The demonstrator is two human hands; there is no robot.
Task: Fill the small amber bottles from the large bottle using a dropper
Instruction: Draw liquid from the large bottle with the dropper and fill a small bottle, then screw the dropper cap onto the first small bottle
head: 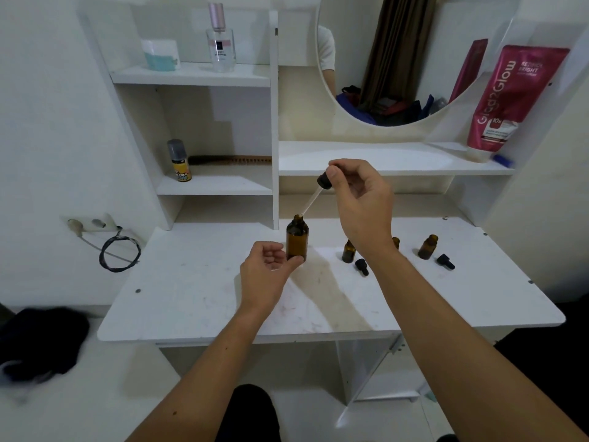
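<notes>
The big bottle (297,239), amber glass, uncapped and upright, stands mid-table (191,298), gripped at its base by the left hand (266,269). The right hand (360,199) pinches the dropper (314,196) by its black bulb, clear tip tilted at the bottle's mouth.

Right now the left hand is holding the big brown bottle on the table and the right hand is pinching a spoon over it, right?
Not quite. In the head view the right hand pinches a dropper, not a spoon, over the big brown bottle, which the left hand holds on the table.
</notes>
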